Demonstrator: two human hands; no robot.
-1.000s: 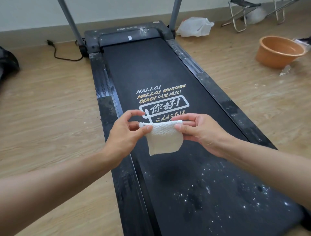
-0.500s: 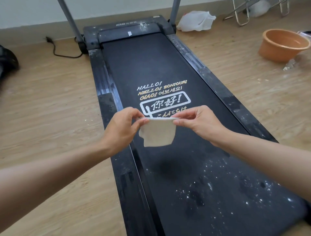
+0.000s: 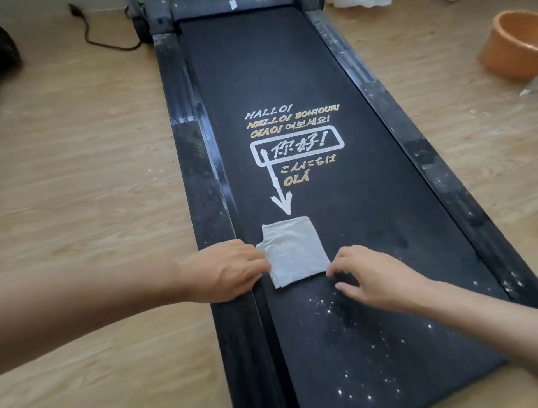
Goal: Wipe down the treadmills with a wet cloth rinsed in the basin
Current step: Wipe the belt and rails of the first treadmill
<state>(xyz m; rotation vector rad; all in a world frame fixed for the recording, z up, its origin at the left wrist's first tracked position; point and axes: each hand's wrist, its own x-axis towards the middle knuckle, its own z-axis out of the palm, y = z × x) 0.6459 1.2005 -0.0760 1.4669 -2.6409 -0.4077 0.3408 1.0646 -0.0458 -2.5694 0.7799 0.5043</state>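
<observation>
A small white cloth (image 3: 294,253) lies flat on the black treadmill belt (image 3: 291,72), just below the printed white arrow. My left hand (image 3: 224,270) is over the left side rail (image 3: 198,163), its curled fingers and thumb on the cloth's left edge. My right hand (image 3: 375,276) hovers low over the belt, fingers loosely spread, with the index fingertip touching the cloth's near right corner. White specks dot the belt near me. The orange basin (image 3: 512,49) stands on the floor at the far right.
The right side rail (image 3: 422,163) is dusty with white marks. A black power cable (image 3: 96,38) trails over the wooden floor at the far left, beside a dark object (image 3: 8,55) at the left edge. A white bag (image 3: 358,3) lies beyond the treadmill's head.
The cloth, held up by its top corners in both hands before, now lies spread flat on the belt. Both hands have come down and nearer to me. My view has tilted down.
</observation>
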